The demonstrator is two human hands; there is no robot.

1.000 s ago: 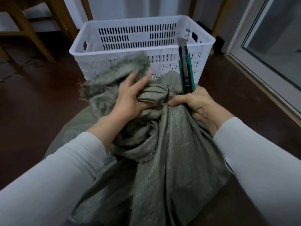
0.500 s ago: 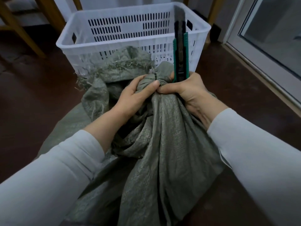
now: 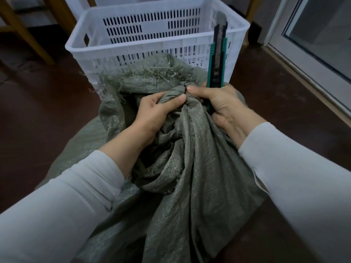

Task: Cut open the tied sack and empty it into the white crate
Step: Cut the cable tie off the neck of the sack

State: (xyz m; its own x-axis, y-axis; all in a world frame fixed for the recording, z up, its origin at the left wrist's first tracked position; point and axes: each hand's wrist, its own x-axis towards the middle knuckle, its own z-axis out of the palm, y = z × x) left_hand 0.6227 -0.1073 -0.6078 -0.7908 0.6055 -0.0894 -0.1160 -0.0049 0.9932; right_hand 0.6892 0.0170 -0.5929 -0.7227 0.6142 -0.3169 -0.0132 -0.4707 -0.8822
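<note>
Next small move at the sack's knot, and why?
Probably tilt the green utility knife down to the tied neck of the grey-green woven sack: the right hand holds it upright, tip away from the tie, while the left hand grips the bunched neck.

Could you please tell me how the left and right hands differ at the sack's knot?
The left hand grips only bunched cloth of the grey woven sack; the right hand also holds a green-and-black utility knife upright. The left hand lies left of the knot, the right hand right of it. Both hands meet at the knot.
</note>
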